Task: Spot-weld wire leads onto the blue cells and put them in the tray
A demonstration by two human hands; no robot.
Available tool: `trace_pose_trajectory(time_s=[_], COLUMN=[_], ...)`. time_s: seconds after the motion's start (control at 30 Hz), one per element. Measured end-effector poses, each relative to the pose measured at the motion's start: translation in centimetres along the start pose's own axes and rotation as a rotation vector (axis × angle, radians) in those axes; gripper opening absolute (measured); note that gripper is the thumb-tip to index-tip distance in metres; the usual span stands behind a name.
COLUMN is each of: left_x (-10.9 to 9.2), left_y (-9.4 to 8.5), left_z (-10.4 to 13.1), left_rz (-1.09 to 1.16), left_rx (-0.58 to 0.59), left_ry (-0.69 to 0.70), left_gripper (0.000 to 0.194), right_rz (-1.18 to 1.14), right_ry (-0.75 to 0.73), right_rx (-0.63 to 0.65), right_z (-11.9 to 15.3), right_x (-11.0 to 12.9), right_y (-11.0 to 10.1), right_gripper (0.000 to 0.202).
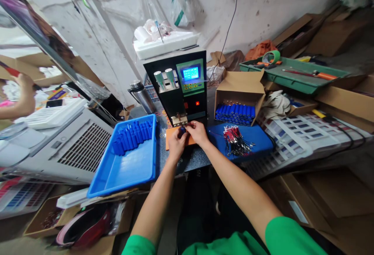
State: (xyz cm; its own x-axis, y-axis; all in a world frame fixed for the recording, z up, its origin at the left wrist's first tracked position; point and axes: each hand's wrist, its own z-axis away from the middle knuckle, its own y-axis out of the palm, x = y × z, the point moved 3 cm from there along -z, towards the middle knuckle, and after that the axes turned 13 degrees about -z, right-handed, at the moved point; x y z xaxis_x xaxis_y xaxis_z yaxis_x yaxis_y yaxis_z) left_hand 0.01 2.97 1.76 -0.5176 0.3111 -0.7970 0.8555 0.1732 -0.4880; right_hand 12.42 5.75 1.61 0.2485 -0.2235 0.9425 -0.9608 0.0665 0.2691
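Note:
Both hands meet at the front of a black machine (193,108) with a lit blue display, just below its metal electrode tips (179,119). My left hand (177,142) is closed round a small blue cell (183,129), mostly hidden by the fingers. My right hand (198,132) pinches at the cell's far end; what its fingertips hold is too small to name. Under the hands lies an orange pad (170,133). To the left, a blue tray (155,149) holds many blue cells (133,136). On the right, red and black wires (236,142) lie bunched on a blue surface (260,140).
A cardboard box (239,83) of blue cells stands right of the machine, with a green tray (295,75) of tools beyond. A steel flask (143,96) is behind the blue tray. At far left, another person's arm (22,99) shows beside a grey cooler (78,146).

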Motion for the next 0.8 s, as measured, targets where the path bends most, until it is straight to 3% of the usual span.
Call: trace_pose_trajectory(time_s=[0.8], left_x=[0.56], left_y=[0.15], left_z=[-0.09], left_rz=[-0.025], left_rx=[0.008], left_ry=[-0.001], left_gripper=[0.03], right_rz=[0.025], right_ry=[-0.02], right_rx=[-0.005], right_z=[0.02], right_x=[0.18], right_y=[0.09], right_gripper=[0.014])
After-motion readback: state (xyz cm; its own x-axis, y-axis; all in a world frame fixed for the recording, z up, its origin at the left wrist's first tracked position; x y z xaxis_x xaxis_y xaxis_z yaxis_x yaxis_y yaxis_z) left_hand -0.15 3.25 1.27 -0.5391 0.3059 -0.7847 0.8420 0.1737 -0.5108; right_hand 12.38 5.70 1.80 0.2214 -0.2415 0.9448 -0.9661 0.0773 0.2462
